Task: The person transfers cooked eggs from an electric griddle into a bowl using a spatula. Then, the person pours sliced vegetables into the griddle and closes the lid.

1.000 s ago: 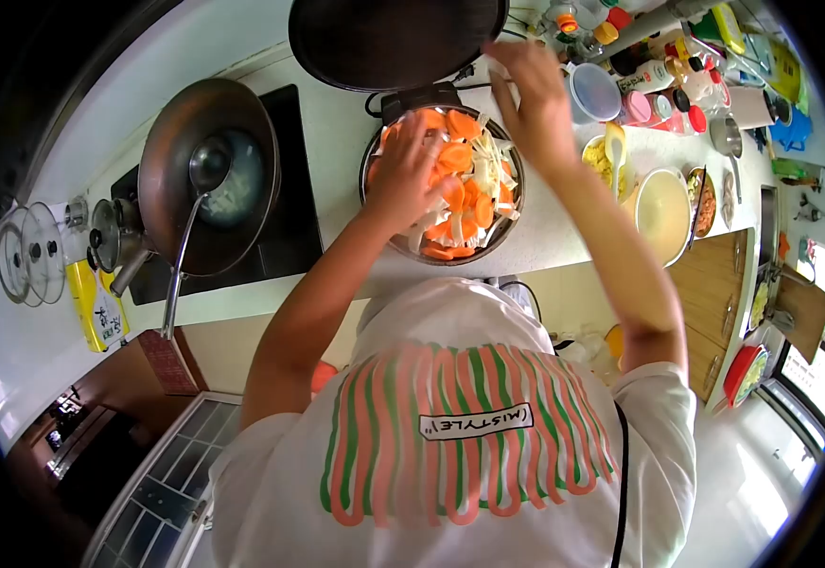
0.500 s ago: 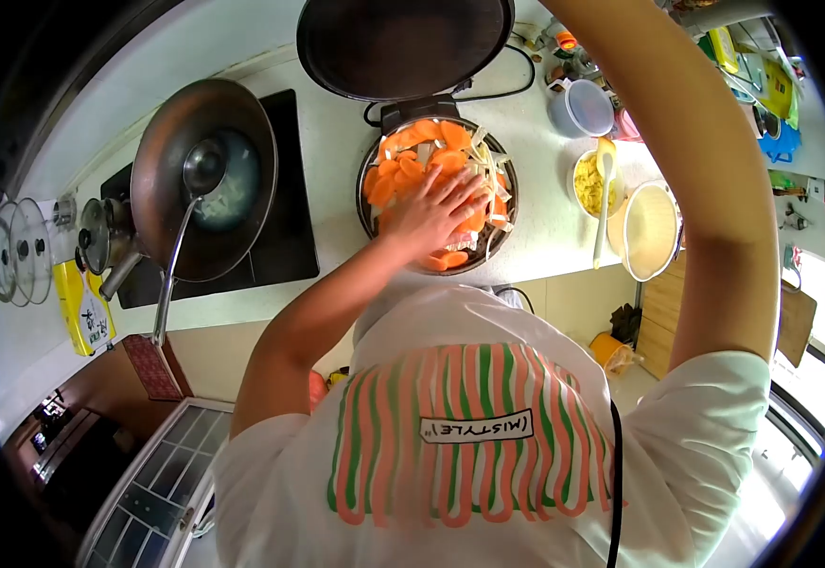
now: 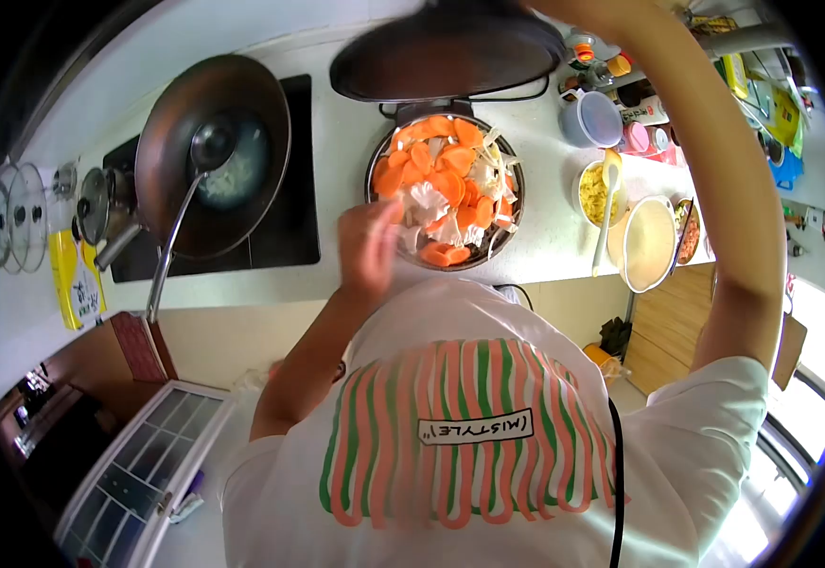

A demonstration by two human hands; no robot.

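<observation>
An electric baking pan (image 3: pixel 376 166) stands on the counter, filled with sliced carrots (image 3: pixel 450 185), whitish leafy pieces and pale strips. My left hand (image 3: pixel 369 244), blurred by motion, is just off the pan's left rim, its fingers loosely apart and nothing seen in them. The pan's dark round lid (image 3: pixel 450 57) is tilted partway over its hinge. At the lid's upper right edge is my right hand (image 3: pixel 573 9), cut off by the frame's top; its fingers are mostly hidden, but it appears to grip the lid.
Left of the pan, a wok (image 3: pixel 162 180) with a ladle (image 3: pixel 211 147) and cloudy liquid sits on a black cooktop (image 3: pixel 294 218). To the right are a yellow-filled bowl (image 3: pixel 594 194) with a spoon, a cream-coloured pot (image 3: pixel 644 246), a plastic tub (image 3: pixel 590 118) and several bottles.
My left hand has lifted off the carrots and drawn back left to the pan's edge. The lid has swung somewhat downward and forward, and my view has shifted slightly.
</observation>
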